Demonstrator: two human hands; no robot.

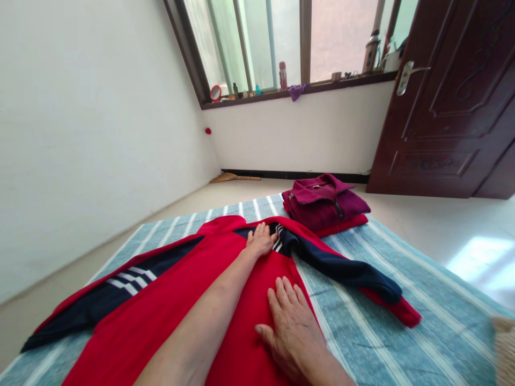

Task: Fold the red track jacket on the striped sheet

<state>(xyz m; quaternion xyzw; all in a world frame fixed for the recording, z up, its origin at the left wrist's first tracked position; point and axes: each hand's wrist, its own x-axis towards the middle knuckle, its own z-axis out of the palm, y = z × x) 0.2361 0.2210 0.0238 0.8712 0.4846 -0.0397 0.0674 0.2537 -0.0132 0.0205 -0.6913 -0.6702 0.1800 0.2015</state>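
Head view: my left hand (261, 240) and right hand (293, 328), palms down, fingers extended, gripping nothing, lie on the red top (181, 284), spread over striped cloth (438, 316); its body runs away toward the collar (222, 224), my left hand nearer.

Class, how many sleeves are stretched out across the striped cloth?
2: one sleeve reaches toward the picture's lower left, the second sleeve toward its right side. The folded clothes may hide more, tucked away.
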